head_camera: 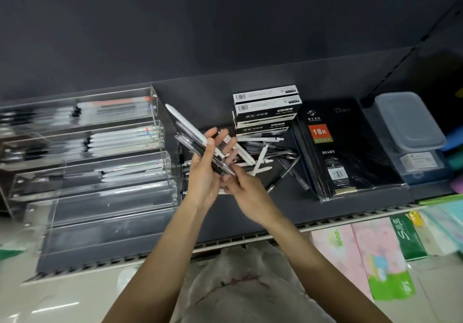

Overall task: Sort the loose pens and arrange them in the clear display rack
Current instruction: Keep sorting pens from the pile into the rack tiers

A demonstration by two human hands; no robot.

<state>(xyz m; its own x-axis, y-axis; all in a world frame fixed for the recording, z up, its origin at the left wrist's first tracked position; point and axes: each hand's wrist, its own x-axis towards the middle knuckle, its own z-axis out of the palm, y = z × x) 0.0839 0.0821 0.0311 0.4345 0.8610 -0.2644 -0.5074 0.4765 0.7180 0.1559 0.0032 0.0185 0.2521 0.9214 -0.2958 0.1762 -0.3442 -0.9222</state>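
Observation:
My left hand (206,170) holds a bundle of pens (190,132), one white and several clear with black ink, slanting up to the left. My right hand (246,190) is just below it and pinches the lower ends of those pens. A loose pile of pens (273,157), white and clear, lies on the dark shelf behind my hands. The clear display rack (100,162) stands at the left with stepped tiers. Its upper three tiers hold rows of pens; the lower tiers look bare.
A stack of black-and-white pen boxes (266,109) stands behind the pile. A wrapped black diary (345,152) lies to the right, then stacked clear plastic boxes (411,132). Colourful packets (370,255) fill the level below the shelf's front edge (250,237).

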